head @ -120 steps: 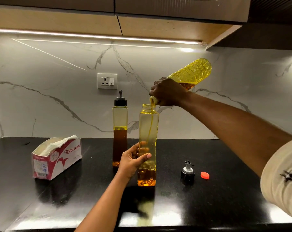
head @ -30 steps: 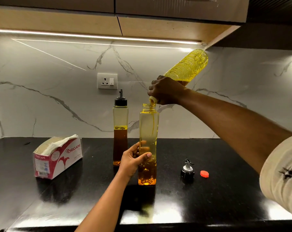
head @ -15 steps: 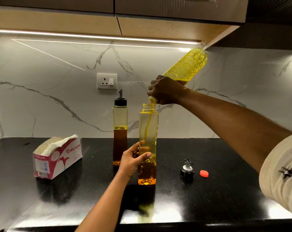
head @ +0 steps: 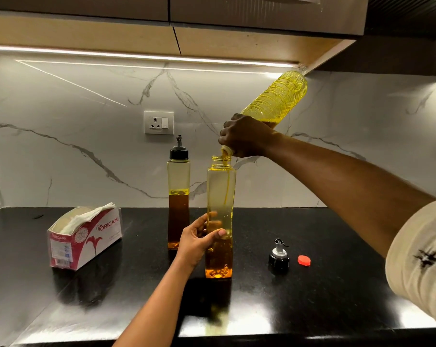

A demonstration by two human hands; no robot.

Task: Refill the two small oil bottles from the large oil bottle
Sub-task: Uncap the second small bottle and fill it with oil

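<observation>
On the black countertop the right hand is wrapped tight around the neck end of the large oil bottle, which is tipped steeply with its base up toward the cabinet and its mouth just over the open small bottle. A thin stream of oil runs from that mouth down inside the open small bottle, where amber oil sits in the lower part (roughly up to the thumb's level). The left hand curls around this bottle's lower half, thumb in front and fingers behind the plastic, steadying it upright on the counter. Just behind and to its left stands the second small bottle, upright, its black pourer cap on, about half full of darker oil. To the right of the open bottle lie a loose pourer cap and, beside it, a red cap. A tissue box sits well to the left.
</observation>
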